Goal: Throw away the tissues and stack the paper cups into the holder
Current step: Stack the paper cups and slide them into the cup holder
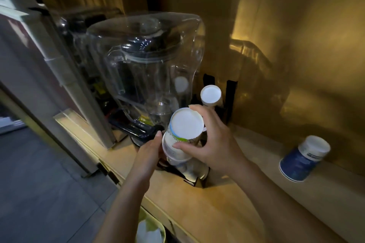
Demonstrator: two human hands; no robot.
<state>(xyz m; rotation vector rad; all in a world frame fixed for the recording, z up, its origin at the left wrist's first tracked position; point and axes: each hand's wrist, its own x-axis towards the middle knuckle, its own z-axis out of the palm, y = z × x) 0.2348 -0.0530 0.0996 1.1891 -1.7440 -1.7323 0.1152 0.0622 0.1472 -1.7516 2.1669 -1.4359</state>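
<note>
Black holder (230,92) at the wall with one upturned cup (211,94) inside; nearer, a stack (182,144) of upturned white cups, topmost banded blue and green, over a dark stand. Blue cup (304,159) upside down on the bench (227,209), well apart to the right. Bin (151,231) below the bench edge, white tissue inside. Right hand (213,142) curled round the top cup, thumb in front, fingers behind; left hand (150,150) steadying the stack's left side, fingertips touching. Clear blender jug (146,61) just behind; golden wall, grey floor at left
</note>
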